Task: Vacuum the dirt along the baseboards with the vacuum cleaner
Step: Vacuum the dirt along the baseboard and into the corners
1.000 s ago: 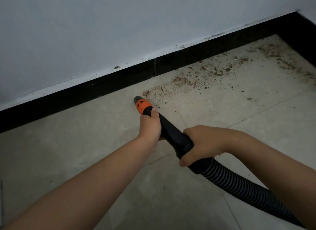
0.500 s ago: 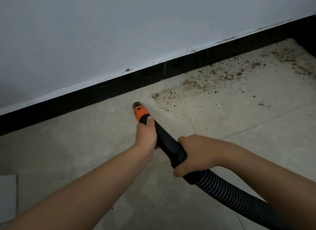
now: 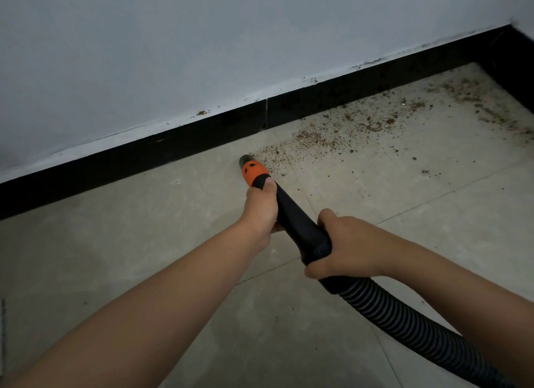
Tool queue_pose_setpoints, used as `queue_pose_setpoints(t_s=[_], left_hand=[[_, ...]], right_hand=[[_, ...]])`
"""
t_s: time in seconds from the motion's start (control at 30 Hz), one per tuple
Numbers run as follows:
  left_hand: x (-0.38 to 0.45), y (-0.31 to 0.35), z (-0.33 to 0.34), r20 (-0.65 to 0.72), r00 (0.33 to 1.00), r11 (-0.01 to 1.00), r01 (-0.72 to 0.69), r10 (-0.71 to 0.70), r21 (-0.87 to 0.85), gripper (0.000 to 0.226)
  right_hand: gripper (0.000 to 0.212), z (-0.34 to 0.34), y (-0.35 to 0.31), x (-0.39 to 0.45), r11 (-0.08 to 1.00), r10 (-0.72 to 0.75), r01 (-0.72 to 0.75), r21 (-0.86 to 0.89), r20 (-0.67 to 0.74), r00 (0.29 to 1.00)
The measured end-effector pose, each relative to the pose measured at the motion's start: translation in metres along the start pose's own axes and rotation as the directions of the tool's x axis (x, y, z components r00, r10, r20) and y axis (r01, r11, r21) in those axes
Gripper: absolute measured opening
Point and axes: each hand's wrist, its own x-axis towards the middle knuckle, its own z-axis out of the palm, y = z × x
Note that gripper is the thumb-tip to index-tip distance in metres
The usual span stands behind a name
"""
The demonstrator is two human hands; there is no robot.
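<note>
Hands: two bare hands, the left hand [image 3: 261, 207] and the right hand [image 3: 351, 244]
Forearms: two, both bare
Vacuum nozzles: one black plastic nozzle tube with an orange collar [image 3: 289, 211]
Hoses: one black ribbed flexible hose [image 3: 404, 327]
Baseboards: two runs of black glossy baseboard [image 3: 173, 148] meeting at one corner, the long run showing one vertical joint
Walls: two pale painted walls [image 3: 173, 41]
Floor tiles: at least five beige stone-look tiles [image 3: 115, 228], divided by thin grout lines
Dirt: one scattered band of brown crumbly dirt [image 3: 332, 139], particles too many to count
</note>
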Motion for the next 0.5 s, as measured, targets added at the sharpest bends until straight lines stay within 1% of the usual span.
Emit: queue_pose_setpoints(t_s=[0.2, 0.3, 0.37, 0.5], left_hand=[[0.01, 0.009, 0.009, -0.024, 0.999, 0.999, -0.031, 0.032, 0.01, 0.043], [0.015, 0.013, 0.011, -0.065, 0.996, 0.998, -0.053, 0.055, 0.037, 0.047], [0.018, 0.012, 0.011, -0.095, 0.993, 0.997, -0.062, 0.066, 0.043, 0.048], [0.012, 0.004, 0.012, -0.125, 0.991, 0.998, -0.057, 0.058, 0.011, 0.046]], right_hand=[[0.051, 0.002, 0.008, 0.012, 0.999, 0.033, -0.031, 0.028, -0.092, 0.995], [0.051, 0.004, 0.007, 0.018, 0.999, 0.031, -0.025, 0.046, -0.143, 0.989], [0.048, 0.003, 0.006, 0.019, 0.999, 0.014, -0.007, 0.05, -0.133, 0.991], [0.045, -0.006, 0.007, 0.011, 1.0, -0.006, 0.005, -0.012, -0.023, 1.0]])
